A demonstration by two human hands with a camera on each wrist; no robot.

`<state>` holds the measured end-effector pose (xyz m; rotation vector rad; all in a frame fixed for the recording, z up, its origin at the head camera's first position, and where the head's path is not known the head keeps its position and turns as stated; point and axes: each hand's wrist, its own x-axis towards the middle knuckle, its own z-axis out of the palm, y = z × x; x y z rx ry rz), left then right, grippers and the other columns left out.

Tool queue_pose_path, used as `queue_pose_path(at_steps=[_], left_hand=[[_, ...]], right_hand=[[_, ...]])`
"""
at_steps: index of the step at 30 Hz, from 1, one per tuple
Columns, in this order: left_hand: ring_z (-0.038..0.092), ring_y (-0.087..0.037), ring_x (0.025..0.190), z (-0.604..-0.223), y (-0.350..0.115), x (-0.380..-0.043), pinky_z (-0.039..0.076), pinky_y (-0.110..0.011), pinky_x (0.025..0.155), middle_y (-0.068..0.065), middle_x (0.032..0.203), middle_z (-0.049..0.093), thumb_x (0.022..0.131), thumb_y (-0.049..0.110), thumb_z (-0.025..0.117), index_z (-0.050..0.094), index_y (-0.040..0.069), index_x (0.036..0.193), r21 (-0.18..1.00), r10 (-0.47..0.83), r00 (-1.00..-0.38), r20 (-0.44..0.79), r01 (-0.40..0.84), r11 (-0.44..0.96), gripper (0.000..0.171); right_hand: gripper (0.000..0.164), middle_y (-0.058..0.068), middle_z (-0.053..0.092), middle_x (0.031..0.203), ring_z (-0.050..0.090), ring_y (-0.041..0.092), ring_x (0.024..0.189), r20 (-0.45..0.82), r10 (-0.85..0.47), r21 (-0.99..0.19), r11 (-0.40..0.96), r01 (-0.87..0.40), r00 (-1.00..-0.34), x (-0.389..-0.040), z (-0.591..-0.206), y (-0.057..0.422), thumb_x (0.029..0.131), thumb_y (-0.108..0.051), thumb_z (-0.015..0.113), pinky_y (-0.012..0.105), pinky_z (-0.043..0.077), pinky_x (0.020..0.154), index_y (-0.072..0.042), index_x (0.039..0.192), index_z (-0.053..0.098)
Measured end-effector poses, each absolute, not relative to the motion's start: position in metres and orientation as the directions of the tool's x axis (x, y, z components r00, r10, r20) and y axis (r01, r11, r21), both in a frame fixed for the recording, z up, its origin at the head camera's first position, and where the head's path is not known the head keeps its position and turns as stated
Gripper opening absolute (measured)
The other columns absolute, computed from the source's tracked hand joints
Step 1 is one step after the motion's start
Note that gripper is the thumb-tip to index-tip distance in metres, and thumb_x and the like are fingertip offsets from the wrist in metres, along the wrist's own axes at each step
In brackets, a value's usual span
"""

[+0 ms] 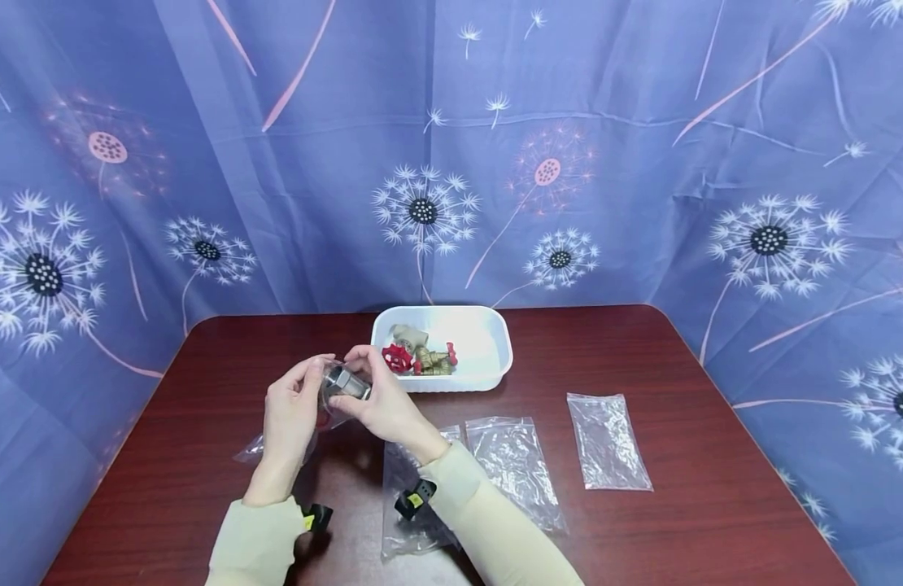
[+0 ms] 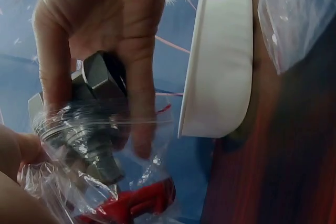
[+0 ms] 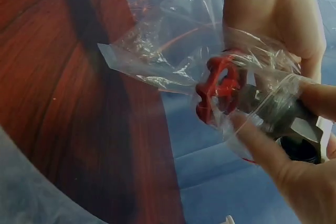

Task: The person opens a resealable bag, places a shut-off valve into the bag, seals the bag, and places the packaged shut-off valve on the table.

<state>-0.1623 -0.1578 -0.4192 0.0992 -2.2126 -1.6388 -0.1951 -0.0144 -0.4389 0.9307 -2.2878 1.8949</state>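
Note:
A grey metal valve (image 1: 349, 382) with a red handwheel (image 3: 214, 90) is partly inside a clear zip bag (image 3: 163, 51). The handwheel end lies in the bag, while the valve's hex body sticks out of the zip mouth in the left wrist view. My right hand (image 1: 389, 407) grips the valve body between thumb and fingers. On the other side, my left hand (image 1: 289, 415) pinches the gathered plastic around the handwheel end. Both hands are raised over the left half of the table, just in front of the white bin.
The white bin (image 1: 488, 378) at the back holds a red-handled valve (image 1: 398, 358) and several brass fittings (image 1: 431, 360). Clear zip bags lie flat on the table: one bag (image 1: 403, 521) under my right forearm, one bag (image 1: 513, 464) beside it, another bag (image 1: 608, 443) farther right.

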Motion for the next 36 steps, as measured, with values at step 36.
queue_pose_path(at_steps=[36], left_hand=[[0.061,-0.002,0.085,-0.422,-0.153,-0.161,0.043,-0.013,0.067,-0.004,0.099,0.074,0.101,0.034,0.054,0.075,0.013,0.107,0.869,-0.310,-0.880,0.360,0.196,0.454,0.031]], right_hand=[[0.046,-0.006,0.065,0.087,0.056,0.001,0.065,0.307,-0.542,-0.725,0.399,-0.561,-0.782,-0.195,-0.423,-0.002,0.085,-0.030,0.078,0.015,0.047,0.053,-0.019,0.128,0.065]])
